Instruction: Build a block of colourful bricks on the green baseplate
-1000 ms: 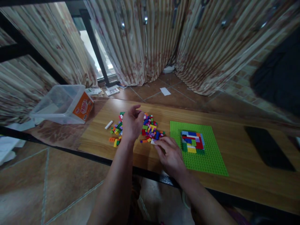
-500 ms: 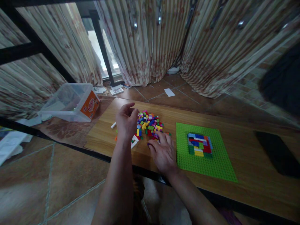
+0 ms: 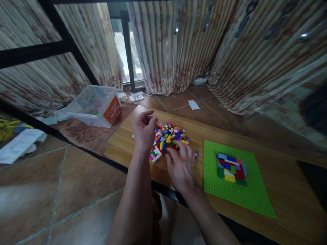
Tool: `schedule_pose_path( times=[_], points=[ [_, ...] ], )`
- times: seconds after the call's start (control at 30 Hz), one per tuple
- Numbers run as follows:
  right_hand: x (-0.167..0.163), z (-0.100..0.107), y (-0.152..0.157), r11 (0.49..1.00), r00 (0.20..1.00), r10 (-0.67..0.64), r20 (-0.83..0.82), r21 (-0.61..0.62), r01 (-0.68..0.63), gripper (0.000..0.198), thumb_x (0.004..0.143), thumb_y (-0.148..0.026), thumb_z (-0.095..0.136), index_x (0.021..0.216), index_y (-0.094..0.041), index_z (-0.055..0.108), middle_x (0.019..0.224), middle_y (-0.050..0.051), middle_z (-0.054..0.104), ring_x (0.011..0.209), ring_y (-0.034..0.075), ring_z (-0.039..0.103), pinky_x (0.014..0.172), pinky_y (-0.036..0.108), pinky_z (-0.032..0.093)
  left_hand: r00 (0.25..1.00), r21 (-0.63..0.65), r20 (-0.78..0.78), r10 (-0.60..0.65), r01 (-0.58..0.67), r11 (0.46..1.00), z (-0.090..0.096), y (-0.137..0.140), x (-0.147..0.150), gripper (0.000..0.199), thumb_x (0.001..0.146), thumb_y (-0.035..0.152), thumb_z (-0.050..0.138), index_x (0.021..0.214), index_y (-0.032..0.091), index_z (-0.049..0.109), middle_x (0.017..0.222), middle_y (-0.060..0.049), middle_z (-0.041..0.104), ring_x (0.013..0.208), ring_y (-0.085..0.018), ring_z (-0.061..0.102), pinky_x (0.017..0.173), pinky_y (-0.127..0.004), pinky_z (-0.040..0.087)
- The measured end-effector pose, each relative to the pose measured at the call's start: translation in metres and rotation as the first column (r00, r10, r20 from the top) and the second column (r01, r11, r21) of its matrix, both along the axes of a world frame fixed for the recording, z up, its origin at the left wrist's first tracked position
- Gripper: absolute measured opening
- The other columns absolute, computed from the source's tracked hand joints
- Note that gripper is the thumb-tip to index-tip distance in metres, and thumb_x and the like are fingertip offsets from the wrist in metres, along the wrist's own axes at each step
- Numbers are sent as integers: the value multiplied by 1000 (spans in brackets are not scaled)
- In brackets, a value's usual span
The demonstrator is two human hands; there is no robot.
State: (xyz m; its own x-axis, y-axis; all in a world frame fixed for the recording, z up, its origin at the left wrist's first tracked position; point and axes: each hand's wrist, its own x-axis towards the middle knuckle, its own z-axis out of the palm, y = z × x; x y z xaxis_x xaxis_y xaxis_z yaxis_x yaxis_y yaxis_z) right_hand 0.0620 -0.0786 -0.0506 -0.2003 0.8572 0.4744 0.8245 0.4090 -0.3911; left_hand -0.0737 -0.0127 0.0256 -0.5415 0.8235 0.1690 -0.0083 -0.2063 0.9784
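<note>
A pile of small coloured toy bricks (image 3: 168, 134) lies on the wooden table, between and beyond my hands. At its left edge my left hand (image 3: 144, 131) is raised, the fingers curled in towards the thumb; whatever they may hold is hidden. My right hand (image 3: 182, 166) rests low over the near right side of the pile, fingers apart and fingertips among the bricks. To the right of it lies a green baseplate (image 3: 255, 200), bearing a low block of joined bricks (image 3: 231, 167) in red, blue, yellow, green and white.
A clear plastic box (image 3: 88, 117) with an orange label stands beyond the table's left end, a few bricks inside. At the right end lies a dark flat object (image 3: 313, 178). The wooden table (image 3: 120, 148) has a dark front edge. Curtains (image 3: 158, 51) hang behind.
My view has swung left, so the table's contents sit further right in the picture. My right hand has shifted slightly over the bricks; my left stays curled. A purple piece by my right thumb no longer shows.
</note>
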Motion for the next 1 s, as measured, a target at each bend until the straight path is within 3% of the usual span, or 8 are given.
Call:
schedule_pose_path(
  times=[0.3, 0.5, 0.63, 0.83, 0.93, 1.0],
  points=[
    [3, -3, 4, 1000, 1000, 3, -22, -19, -4, 13, 89, -20, 58, 88, -20, 71, 123, 13, 62, 117, 33, 46, 97, 53, 38, 1000, -41, -15, 9, -9, 999, 0, -1, -6, 27, 75, 15, 62, 102, 15, 68, 69, 0, 63, 55, -9, 55, 54, -20, 47],
    [34, 0, 0, 999, 983, -11, -183, -43, 3, 13, 91, -24, 55, 92, -21, 67, 93, 7, 70, 92, 24, 59, 86, 40, 45, 998, -99, -7, -59, 58, 993, -2, -2, -10, 25, 74, 17, 63, 99, 13, 68, 68, 0, 62, 54, -9, 54, 52, -21, 44],
    [46, -4, -4, 995, 949, -48, -311, -97, 18, 14, 91, -28, 56, 94, -21, 68, 89, 5, 71, 85, 22, 62, 79, 37, 48, 989, -166, -116, -87, 67, 984, -11, 0, -17, 25, 74, 20, 62, 96, 12, 69, 68, -1, 63, 57, -11, 55, 52, -21, 41],
    [44, -1, -3, 997, 940, 25, -340, -62, -48, 25, 95, -23, 48, 107, -21, 70, 97, 7, 70, 94, 22, 62, 83, 39, 49, 875, -376, -419, -241, 75, 924, -19, -6, -27, 13, 71, 22, 61, 74, 16, 71, 65, -2, 65, 59, -13, 55, 50, -22, 36],
    [43, 0, -3, 995, 930, 25, -366, -82, -59, 24, 96, -24, 47, 103, -21, 70, 96, 7, 70, 93, 22, 62, 84, 39, 49, 810, -449, -463, -359, 134, 883, -19, -8, -27, 12, 69, 20, 60, 68, 17, 72, 61, -1, 64, 59, -14, 56, 52, -23, 37],
    [43, 0, -3, 994, 919, 6, -395, -102, -50, 23, 96, -26, 49, 102, -21, 70, 95, 7, 70, 92, 22, 62, 82, 38, 49, 808, -442, -452, -377, 165, 882, -20, -8, -26, 9, 64, 17, 62, 60, 18, 70, 56, 0, 63, 58, -15, 56, 53, -23, 38]
  ],
)
